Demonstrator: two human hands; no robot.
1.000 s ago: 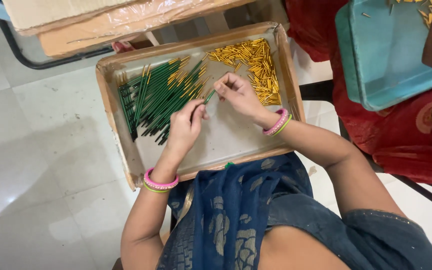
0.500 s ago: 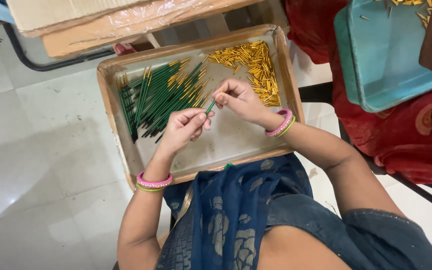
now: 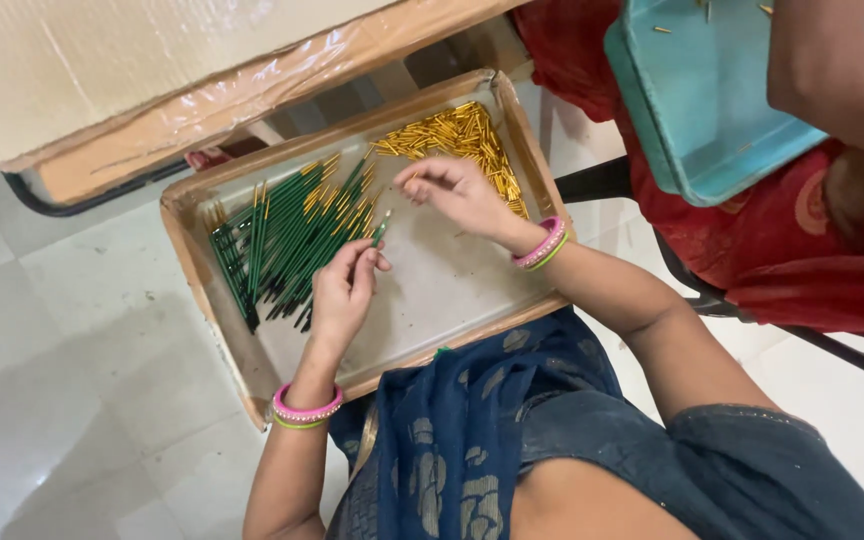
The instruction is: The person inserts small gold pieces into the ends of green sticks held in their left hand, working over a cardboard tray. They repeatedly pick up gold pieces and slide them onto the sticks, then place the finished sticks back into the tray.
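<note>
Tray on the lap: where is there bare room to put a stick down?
The tray is bare between the green sticks and its near rim, under the right hand. The far side is crowded: sticks, gold caps. The left hand holds one green stick.

Green stick [image 3: 380, 231] tilted, above tray, beside green pile [image 3: 287, 240].

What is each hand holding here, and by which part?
The left hand pinches one green stick at its lower end, gold tip pointing up. The right hand reaches over the gold caps; any hold unclear.
</note>
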